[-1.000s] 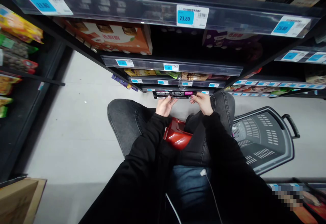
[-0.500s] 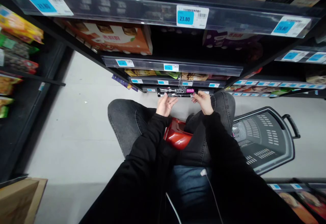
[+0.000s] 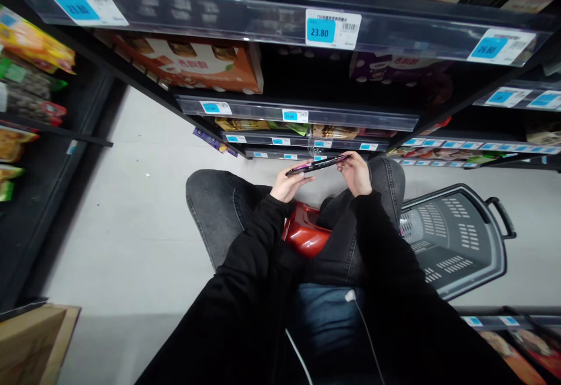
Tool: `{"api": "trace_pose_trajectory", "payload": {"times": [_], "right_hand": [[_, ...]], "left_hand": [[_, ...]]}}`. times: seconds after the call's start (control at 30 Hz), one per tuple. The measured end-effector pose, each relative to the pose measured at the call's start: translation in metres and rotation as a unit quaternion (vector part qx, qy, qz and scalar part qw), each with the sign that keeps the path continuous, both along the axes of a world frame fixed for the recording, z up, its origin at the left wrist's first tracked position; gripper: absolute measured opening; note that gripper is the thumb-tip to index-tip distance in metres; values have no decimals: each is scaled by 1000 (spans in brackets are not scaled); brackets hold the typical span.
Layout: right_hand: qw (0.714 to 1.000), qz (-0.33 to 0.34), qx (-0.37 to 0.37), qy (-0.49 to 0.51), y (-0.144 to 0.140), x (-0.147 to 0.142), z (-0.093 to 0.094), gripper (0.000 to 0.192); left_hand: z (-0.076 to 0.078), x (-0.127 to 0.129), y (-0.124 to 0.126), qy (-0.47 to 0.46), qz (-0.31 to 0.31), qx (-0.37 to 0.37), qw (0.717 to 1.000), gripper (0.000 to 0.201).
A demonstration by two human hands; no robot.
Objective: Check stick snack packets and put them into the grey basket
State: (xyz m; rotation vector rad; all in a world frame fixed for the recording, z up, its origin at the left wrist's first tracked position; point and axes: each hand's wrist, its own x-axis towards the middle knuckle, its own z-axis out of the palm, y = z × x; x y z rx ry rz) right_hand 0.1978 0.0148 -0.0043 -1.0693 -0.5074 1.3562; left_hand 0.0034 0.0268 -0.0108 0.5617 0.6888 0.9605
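Head camera: I hold a flat dark packet (image 3: 318,165) between my two hands, tilted, above my knees. My left hand (image 3: 287,185) grips its lower left end, my right hand (image 3: 356,172) its upper right end. A grey basket (image 3: 456,239) stands on the floor at right.
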Motion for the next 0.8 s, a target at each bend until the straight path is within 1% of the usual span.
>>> {"api": "trace_pose_trajectory", "payload": {"times": [0.1,0.17,0.27,0.37,0.43,0.5,0.63,0.77,0.8], "right_hand": [[999,-32,10,-4,0,4,0,13],[999,-50,7,-10,0,5,-2,14],[997,-74,10,-9,1,8,-3,13],[995,-91,29,-4,1,11,-3,11],[994,-97,45,-4,0,12,-2,12],[994,-93,54,-3,0,12,-1,13],[998,-49,46,-10,-1,9,1,16],[1000,6,17,-21,-1,6,6,14],[1000,21,7,-16,0,5,7,16]], "left_hand": [[1,0,-2,6,-55,12,998,37],[1,0,-3,8,-77,13,997,39],[3,-4,-2,-20,-120,15,992,51],[7,-10,-1,-78,-194,-8,978,67],[8,-14,0,-96,-244,-41,964,72],[6,-14,-1,-80,-284,-78,952,66],[0,-8,-3,1,-308,-123,943,51],[-4,0,-7,68,-327,-107,936,34],[-4,2,-8,86,-329,-100,935,32]]}}
